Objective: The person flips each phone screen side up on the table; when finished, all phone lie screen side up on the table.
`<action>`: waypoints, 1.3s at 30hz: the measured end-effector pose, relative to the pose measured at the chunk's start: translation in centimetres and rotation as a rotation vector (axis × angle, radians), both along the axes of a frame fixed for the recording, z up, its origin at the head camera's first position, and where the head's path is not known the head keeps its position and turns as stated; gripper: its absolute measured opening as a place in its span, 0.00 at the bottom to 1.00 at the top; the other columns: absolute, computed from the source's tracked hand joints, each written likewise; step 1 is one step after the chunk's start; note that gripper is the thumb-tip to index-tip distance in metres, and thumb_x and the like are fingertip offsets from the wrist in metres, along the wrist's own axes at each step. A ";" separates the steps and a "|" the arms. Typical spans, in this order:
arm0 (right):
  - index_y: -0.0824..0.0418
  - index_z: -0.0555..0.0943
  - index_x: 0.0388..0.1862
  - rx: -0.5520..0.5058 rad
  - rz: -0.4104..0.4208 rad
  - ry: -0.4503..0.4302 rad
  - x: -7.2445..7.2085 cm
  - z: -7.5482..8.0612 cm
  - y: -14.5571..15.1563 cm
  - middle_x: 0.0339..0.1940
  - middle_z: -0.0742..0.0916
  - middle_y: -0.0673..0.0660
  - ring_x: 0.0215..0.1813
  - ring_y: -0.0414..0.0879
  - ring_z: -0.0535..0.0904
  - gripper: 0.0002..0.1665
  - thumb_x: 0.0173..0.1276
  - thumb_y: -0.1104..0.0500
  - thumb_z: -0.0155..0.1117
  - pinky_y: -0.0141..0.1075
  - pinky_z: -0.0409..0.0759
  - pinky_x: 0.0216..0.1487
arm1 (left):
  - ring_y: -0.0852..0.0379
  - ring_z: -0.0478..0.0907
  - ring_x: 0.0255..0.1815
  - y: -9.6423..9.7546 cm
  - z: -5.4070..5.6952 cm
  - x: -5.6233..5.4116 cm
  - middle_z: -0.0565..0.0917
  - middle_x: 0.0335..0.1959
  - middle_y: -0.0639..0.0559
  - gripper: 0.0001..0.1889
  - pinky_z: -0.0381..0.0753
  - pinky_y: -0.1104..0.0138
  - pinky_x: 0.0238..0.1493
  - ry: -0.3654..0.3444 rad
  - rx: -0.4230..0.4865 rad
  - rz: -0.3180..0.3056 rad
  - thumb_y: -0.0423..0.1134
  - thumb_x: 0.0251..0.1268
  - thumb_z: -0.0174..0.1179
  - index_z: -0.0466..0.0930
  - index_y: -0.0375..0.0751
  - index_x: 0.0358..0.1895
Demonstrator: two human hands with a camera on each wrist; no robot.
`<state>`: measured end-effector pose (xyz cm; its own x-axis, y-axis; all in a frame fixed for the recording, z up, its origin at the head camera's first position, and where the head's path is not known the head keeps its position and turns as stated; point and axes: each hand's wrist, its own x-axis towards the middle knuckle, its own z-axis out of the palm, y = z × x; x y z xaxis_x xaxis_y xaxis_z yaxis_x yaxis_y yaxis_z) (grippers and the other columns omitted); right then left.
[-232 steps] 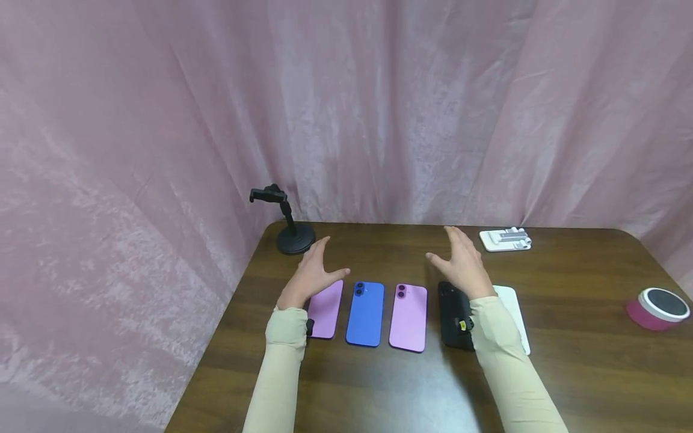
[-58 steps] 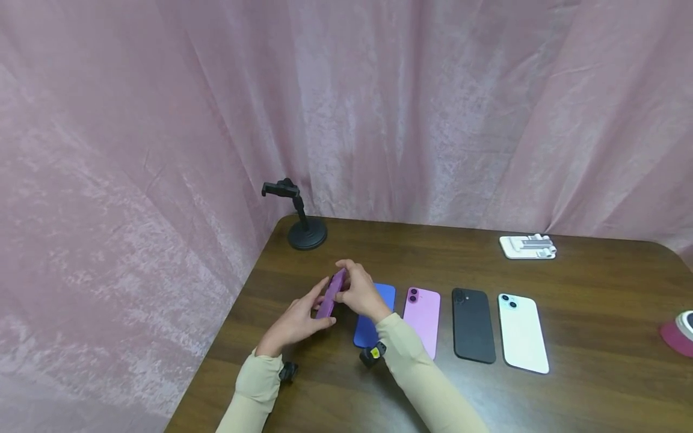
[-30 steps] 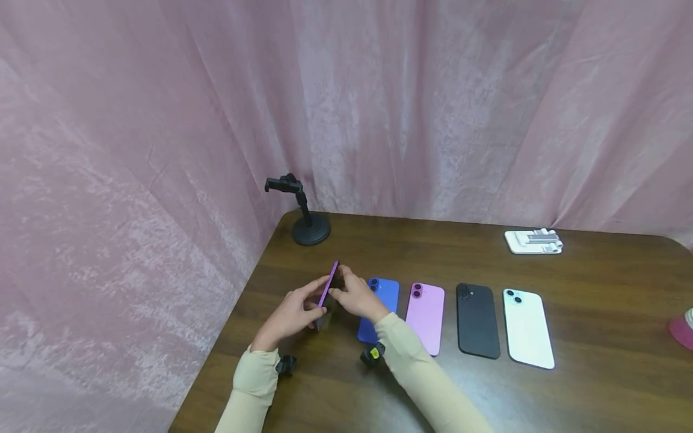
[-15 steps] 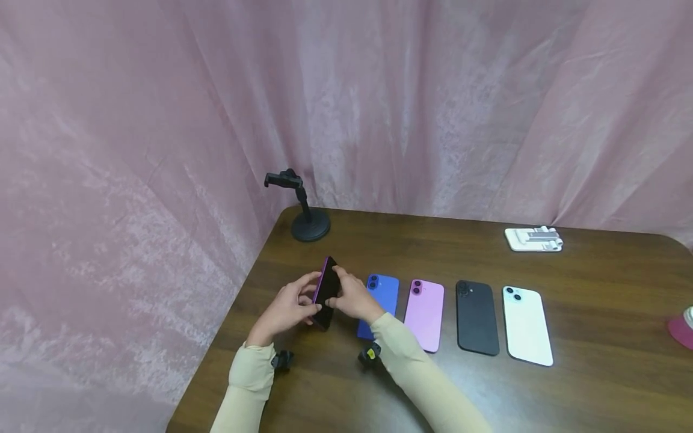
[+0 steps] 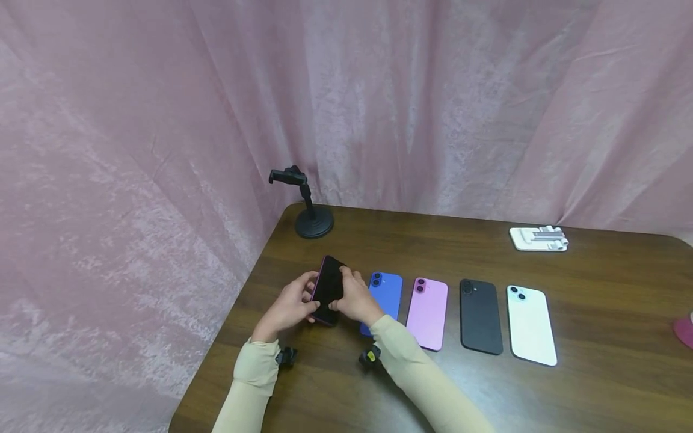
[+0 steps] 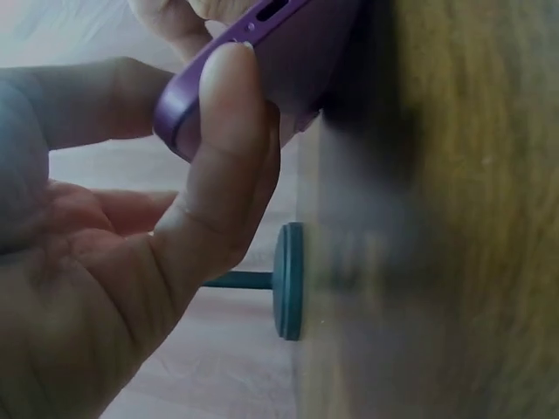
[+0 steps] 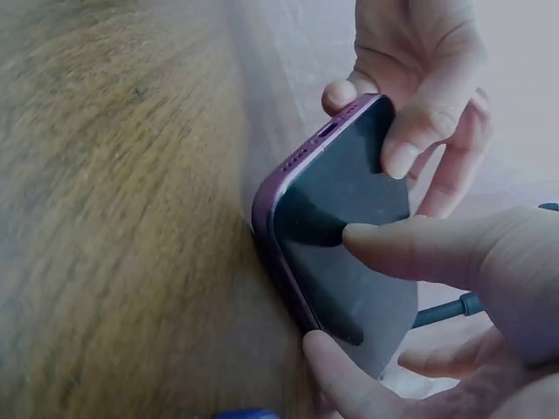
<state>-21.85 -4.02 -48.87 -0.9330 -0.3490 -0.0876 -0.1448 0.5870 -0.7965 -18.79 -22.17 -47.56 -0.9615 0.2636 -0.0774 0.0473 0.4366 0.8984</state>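
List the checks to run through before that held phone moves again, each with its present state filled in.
1. Left hand grips the held phone: ok.
2. Right hand grips it too: ok.
3. Its screen faces upward: ok, and it looks dark.
4. Held phone clear of the table: cannot tell.
5. Right hand clear of the blue phone: cannot tell; they overlap in the head view.
6. Black stand holds no phone: ok.

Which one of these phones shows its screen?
The purple-edged phone, leftmost and held; the blue, pink, black and white phones lie flat, camera backs up.
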 end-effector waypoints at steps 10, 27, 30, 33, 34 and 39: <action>0.78 0.65 0.71 0.065 -0.065 0.003 -0.2 0.1 0.2 0.63 0.73 0.75 0.62 0.66 0.75 0.52 0.52 0.64 0.83 0.55 0.75 0.61 | 0.53 0.80 0.29 0.9 -0.6 0.0 0.74 0.44 0.38 0.33 0.84 0.56 0.24 -0.036 -0.027 0.078 0.14 0.59 0.59 0.64 0.25 0.69; 0.78 0.70 0.68 0.117 -0.095 -0.047 -0.3 0.4 0.6 0.63 0.72 0.76 0.54 0.63 0.77 0.44 0.56 0.66 0.79 0.50 0.81 0.52 | 0.45 0.76 0.47 1.6 -1.4 -0.5 0.70 0.61 0.33 0.49 0.78 0.57 0.49 -0.014 -0.254 0.048 0.19 0.40 0.72 0.61 0.23 0.73; 0.78 0.69 0.69 0.122 -0.097 -0.058 -0.2 0.4 0.5 0.63 0.71 0.78 0.53 0.63 0.78 0.44 0.56 0.66 0.78 0.49 0.82 0.49 | 0.46 0.75 0.48 1.7 -1.3 -0.4 0.71 0.61 0.35 0.49 0.76 0.55 0.52 -0.016 -0.296 0.041 0.21 0.40 0.74 0.61 0.24 0.73; 0.78 0.69 0.69 0.127 -0.099 -0.058 -0.1 0.4 0.5 0.63 0.71 0.78 0.52 0.62 0.78 0.44 0.56 0.66 0.78 0.49 0.82 0.47 | 0.46 0.74 0.50 1.7 -1.2 -0.3 0.71 0.61 0.36 0.50 0.76 0.55 0.53 -0.023 -0.311 0.039 0.22 0.40 0.75 0.61 0.25 0.74; 0.78 0.69 0.69 0.127 -0.099 -0.056 0.0 0.4 0.5 0.63 0.71 0.78 0.51 0.62 0.78 0.44 0.56 0.66 0.78 0.49 0.83 0.47 | 0.46 0.74 0.50 1.7 -1.2 -0.3 0.72 0.61 0.36 0.51 0.76 0.54 0.53 -0.022 -0.308 0.037 0.22 0.40 0.75 0.61 0.25 0.74; 0.79 0.70 0.68 0.127 -0.093 -0.044 0.2 0.5 0.5 0.61 0.71 0.78 0.47 0.61 0.78 0.43 0.55 0.67 0.77 0.47 0.83 0.43 | 0.45 0.73 0.51 1.7 -1.2 -0.1 0.72 0.61 0.37 0.52 0.75 0.52 0.54 -0.025 -0.282 0.029 0.25 0.42 0.77 0.59 0.27 0.75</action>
<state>-21.68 -3.49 -48.34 -0.9552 -0.2444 -0.1667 -0.0518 0.6930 -0.7191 -18.85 -20.49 -48.73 -0.9652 0.2009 -0.1675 0.0108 0.6704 0.7419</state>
